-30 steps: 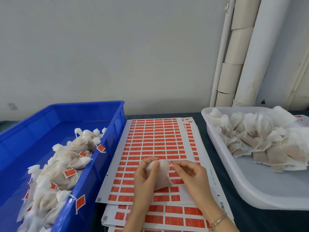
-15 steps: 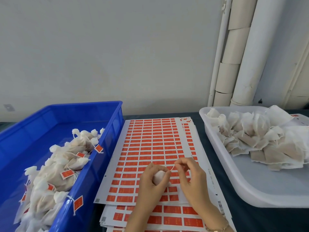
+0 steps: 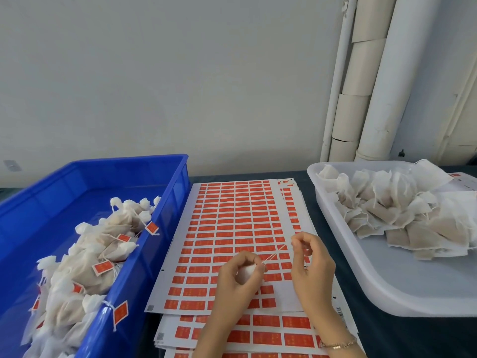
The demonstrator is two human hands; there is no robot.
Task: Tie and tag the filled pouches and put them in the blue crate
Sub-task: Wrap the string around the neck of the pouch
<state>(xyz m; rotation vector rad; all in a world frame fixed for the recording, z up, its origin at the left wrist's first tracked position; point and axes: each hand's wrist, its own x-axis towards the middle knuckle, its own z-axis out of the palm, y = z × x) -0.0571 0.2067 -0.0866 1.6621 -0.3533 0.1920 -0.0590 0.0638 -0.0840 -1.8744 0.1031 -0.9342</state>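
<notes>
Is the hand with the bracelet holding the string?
Yes, the right hand, which wears the bracelet, pinches the string that runs straight to the pouch gripped in the left hand.

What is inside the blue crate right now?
The blue crate holds a pile of tied white pouches with red tags, heaped along its right wall. One tag hangs over the rim. Whatever lies beneath the pile is covered.
</notes>
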